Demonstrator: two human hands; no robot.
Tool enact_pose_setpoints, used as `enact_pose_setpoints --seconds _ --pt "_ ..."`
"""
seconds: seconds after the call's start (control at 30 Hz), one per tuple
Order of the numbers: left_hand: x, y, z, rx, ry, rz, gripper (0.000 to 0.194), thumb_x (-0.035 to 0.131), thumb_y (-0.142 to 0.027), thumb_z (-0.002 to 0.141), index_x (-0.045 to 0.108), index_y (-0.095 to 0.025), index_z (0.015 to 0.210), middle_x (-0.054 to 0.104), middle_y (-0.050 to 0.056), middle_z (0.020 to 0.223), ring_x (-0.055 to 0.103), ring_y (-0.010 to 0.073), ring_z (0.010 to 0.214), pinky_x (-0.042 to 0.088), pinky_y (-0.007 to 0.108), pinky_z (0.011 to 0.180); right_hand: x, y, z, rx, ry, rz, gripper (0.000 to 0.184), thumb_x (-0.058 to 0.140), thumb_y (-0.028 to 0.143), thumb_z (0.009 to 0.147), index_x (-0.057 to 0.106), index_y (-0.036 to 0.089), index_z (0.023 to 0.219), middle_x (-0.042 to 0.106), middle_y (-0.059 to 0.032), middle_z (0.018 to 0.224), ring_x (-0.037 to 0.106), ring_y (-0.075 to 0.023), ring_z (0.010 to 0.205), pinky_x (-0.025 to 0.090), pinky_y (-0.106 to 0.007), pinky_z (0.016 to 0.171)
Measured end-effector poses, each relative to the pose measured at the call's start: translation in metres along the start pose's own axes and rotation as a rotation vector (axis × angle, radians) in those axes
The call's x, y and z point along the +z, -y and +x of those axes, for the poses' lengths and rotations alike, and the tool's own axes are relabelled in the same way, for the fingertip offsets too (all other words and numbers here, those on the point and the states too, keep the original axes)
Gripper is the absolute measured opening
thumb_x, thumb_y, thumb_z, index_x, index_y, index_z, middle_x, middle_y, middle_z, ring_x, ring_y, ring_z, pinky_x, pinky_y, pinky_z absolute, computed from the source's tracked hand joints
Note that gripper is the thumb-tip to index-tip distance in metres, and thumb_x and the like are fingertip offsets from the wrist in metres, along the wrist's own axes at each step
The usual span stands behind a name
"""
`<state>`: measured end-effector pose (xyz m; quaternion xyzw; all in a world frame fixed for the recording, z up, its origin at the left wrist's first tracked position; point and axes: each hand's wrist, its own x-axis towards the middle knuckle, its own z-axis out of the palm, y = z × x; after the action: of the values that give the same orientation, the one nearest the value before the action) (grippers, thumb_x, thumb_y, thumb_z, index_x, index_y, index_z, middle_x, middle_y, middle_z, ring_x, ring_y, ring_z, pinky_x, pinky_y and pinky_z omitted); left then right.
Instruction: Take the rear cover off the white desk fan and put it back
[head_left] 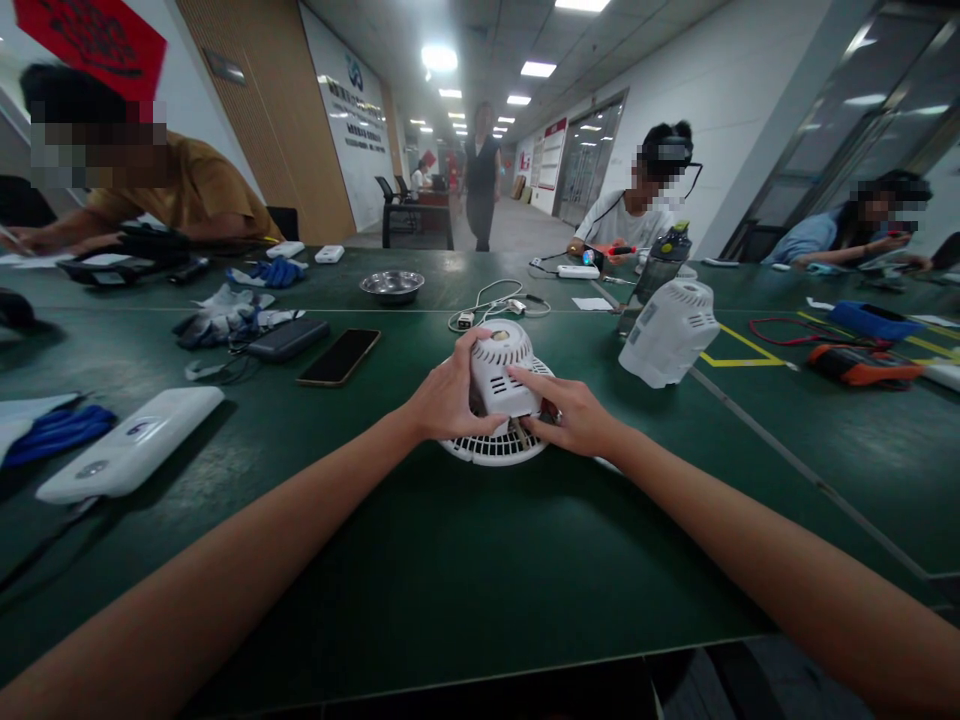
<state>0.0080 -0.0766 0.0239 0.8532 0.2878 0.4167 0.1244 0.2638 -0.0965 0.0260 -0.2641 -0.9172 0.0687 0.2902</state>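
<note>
A small white fan lies face down on the green table, its round grille underneath and its motor housing on top. My left hand is wrapped round the left side of the housing. My right hand rests at the fan's right side, its index finger stretched onto the housing and the other fingers curled near the grille rim. A second white fan housing lies tilted to the right, apart from both hands.
A black phone, a dark power bank and a white power bank lie left. A steel bowl and white cable sit behind the fan. Other people sit at the far edge; orange tools lie right.
</note>
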Motion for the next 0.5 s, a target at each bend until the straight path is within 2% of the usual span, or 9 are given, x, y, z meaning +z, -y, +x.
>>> enact_pose_setpoints --seconds 0.13,0.23,0.33,0.5 --pt "0.000 0.000 0.001 0.017 0.003 0.015 0.109 0.085 -0.040 0.060 0.018 -0.027 0.144 0.047 0.018 0.136 0.062 0.0389 0.111 0.051 0.055 0.093 0.003 -0.002 -0.004 -0.005 -0.050 -0.014 0.076 0.060 0.034 0.092 0.023 0.031 0.159 0.064 -0.0101 0.127 0.062 -0.0182 0.078 0.057 -0.043 0.079" --pt "0.000 0.001 0.001 0.008 0.004 0.013 0.109 0.085 -0.039 0.060 0.018 -0.026 0.144 0.050 0.017 0.132 0.065 0.0352 0.101 0.054 0.052 0.087 0.000 -0.003 -0.003 -0.009 -0.025 -0.013 0.075 0.058 0.038 0.093 0.023 0.030 0.159 0.068 -0.0073 0.111 0.060 -0.0172 0.073 0.057 -0.041 0.076" --pt "0.000 0.003 0.002 0.014 0.008 0.015 0.111 0.085 -0.039 0.059 0.017 -0.026 0.144 0.052 0.017 0.129 0.066 0.0341 0.097 0.055 0.050 0.083 -0.006 -0.003 -0.002 -0.014 -0.004 -0.002 0.065 0.051 0.039 0.098 0.027 0.030 0.158 0.070 -0.0048 0.101 0.061 -0.0175 0.074 0.056 -0.040 0.076" --pt "0.000 0.006 0.002 0.044 -0.004 0.039 0.112 0.085 -0.039 0.059 0.015 -0.026 0.145 0.051 0.017 0.128 0.066 0.0339 0.098 0.055 0.050 0.082 -0.007 -0.002 -0.001 -0.033 -0.016 -0.010 0.060 0.047 0.035 0.101 0.028 0.028 0.157 0.069 -0.0084 0.117 0.065 -0.0185 0.084 0.057 -0.040 0.080"
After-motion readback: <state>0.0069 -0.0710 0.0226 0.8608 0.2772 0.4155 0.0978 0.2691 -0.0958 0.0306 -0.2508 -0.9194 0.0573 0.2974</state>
